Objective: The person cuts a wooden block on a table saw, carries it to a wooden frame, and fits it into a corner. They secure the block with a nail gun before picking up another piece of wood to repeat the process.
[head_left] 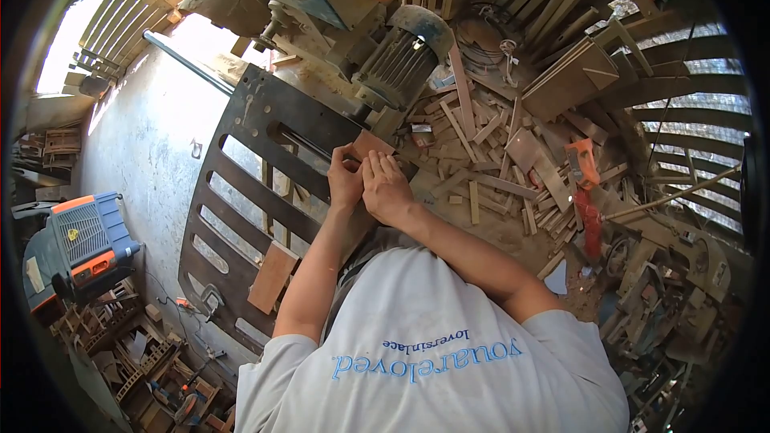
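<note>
A small reddish-brown wooden block (374, 143) lies at the near edge of a dark slotted metal machine table (301, 212). My left hand (346, 180) is closed at the block's left side, its thumb and fingers bent against it. Right beside it, my right hand (386, 184) presses on the block with fingers held together and stretched over the near part, hiding some of the wood. A second flat wooden block (273, 277) rests on the table slats, close to my left forearm.
A motor (403, 56) and machine housing stand just beyond my hands. Wood offcuts (489, 168) litter the floor on the right, with an orange-handled saw (583, 164). A clamp (212, 302) grips the table's left side; a blue-orange machine (84, 240) stands at far left.
</note>
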